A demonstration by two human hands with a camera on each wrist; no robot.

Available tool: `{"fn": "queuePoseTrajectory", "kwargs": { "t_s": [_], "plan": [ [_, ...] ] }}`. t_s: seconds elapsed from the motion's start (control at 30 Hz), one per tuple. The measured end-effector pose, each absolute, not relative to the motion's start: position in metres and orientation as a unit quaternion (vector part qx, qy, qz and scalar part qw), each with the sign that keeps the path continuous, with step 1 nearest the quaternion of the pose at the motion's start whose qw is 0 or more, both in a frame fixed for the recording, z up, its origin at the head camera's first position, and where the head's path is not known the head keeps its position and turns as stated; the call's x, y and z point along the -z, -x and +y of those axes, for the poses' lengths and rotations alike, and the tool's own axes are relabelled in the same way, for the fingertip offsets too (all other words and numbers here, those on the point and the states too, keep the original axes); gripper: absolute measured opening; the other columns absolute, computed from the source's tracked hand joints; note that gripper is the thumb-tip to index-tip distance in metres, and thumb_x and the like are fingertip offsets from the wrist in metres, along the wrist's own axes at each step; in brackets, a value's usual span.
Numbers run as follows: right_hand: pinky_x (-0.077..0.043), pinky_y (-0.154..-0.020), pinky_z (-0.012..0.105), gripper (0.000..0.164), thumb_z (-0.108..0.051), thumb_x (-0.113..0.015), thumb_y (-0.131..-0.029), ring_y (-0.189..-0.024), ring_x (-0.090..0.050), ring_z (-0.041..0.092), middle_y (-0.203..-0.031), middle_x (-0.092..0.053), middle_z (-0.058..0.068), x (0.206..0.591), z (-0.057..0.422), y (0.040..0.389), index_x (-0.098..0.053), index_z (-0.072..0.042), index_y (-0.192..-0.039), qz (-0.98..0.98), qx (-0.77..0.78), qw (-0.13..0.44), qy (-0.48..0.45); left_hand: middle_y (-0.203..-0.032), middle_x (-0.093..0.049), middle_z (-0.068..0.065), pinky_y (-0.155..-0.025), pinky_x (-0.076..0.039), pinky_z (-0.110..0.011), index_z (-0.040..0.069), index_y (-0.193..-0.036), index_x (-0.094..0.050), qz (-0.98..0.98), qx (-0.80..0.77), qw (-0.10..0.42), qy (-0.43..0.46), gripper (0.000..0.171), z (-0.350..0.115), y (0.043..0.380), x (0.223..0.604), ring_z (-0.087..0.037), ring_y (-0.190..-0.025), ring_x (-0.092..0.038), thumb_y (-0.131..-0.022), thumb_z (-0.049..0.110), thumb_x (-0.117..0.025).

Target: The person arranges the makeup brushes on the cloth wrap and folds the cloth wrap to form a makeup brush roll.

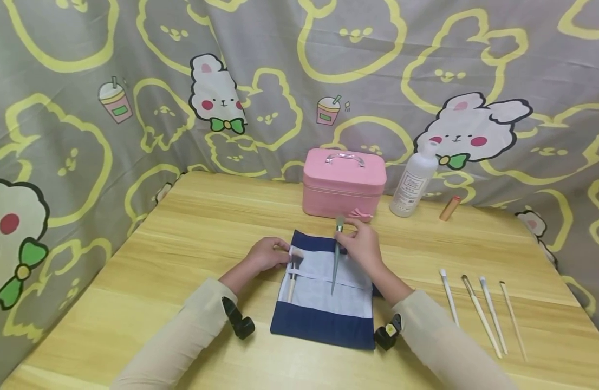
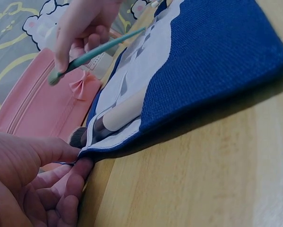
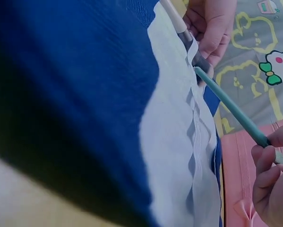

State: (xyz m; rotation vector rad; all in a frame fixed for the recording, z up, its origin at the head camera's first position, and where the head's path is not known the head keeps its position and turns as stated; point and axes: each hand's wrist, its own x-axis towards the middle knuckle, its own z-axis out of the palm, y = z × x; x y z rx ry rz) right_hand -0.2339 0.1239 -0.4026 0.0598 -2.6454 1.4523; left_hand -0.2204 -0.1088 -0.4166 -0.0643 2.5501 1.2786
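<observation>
Pinching green brush [image 1: 336,265] near its bristles with right hand [image 1: 364,244], over white-lined blue roll [image 1: 324,327] lying between both hands; gripping roll's edge with left hand [image 1: 267,254], just beside strapped wide brush [image 1: 292,287].

At 3 o'clock in the head view, the label [image 1: 410,187] on the white bottle [image 1: 423,162] is too small to read, the left wrist view crops the left hand [image 2: 32,172] at 8 o'clock while a blue flap [image 2: 214,66] at 2 o'clock hides the handle end of the pale brush [image 2: 124,113], and the right wrist view cuts the right hand [image 3: 276,187] at 4 o'clock.
</observation>
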Motion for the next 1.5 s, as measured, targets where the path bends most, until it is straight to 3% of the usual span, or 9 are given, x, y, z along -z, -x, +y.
{"fn": "queuePoseTrajectory", "kwargs": {
  "t_s": [0.43, 0.63, 1.03, 1.5],
  "plan": [
    [-0.047, -0.042, 0.028, 0.04, -0.016, -0.067, -0.082, -0.045, -0.059, 0.022, -0.064, -0.065, 0.01, 0.404, 0.103, 0.26, -0.058, 0.001, -0.118, -0.859, -0.502, 0.101, -0.024, -0.078, -0.063, -0.005, -0.059, -0.046, -0.027, 0.006, -0.1, -0.065, 0.885, -0.443, 0.147, 0.018, 0.024, -0.109, 0.221, 0.414, -0.016, -0.065, -0.059, -0.078, 0.014, -0.069],
    [-0.046, -0.042, 0.027, 0.039, -0.017, -0.066, -0.082, -0.043, -0.057, 0.015, -0.063, -0.065, 0.009, 0.408, 0.099, 0.266, -0.059, 0.0, -0.117, -0.865, -0.489, 0.109, -0.015, -0.077, -0.063, -0.005, -0.059, -0.046, -0.027, 0.006, -0.1, -0.065, 0.885, -0.442, 0.144, 0.015, 0.024, -0.108, 0.221, 0.414, -0.016, -0.065, -0.059, -0.078, 0.014, -0.069],
    [-0.042, -0.038, 0.026, 0.04, -0.016, -0.067, -0.081, -0.037, -0.051, 0.012, -0.057, -0.063, 0.004, 0.418, 0.09, 0.258, -0.059, -0.001, -0.117, -0.878, -0.473, 0.07, -0.001, -0.079, -0.063, -0.005, -0.059, -0.047, -0.027, 0.005, -0.1, -0.065, 0.884, -0.446, 0.142, 0.019, 0.022, -0.108, 0.22, 0.415, -0.016, -0.065, -0.06, -0.079, 0.013, -0.068],
    [-0.045, -0.046, 0.025, 0.033, -0.01, -0.068, -0.076, -0.048, -0.057, 0.012, -0.062, -0.064, 0.004, 0.421, 0.082, 0.239, -0.064, 0.002, -0.106, -0.888, -0.458, 0.029, -0.019, -0.077, -0.062, -0.005, -0.058, -0.046, -0.027, 0.006, -0.1, -0.065, 0.886, -0.441, 0.14, 0.021, 0.023, -0.108, 0.22, 0.415, -0.016, -0.064, -0.059, -0.079, 0.014, -0.069]
  ]
}}
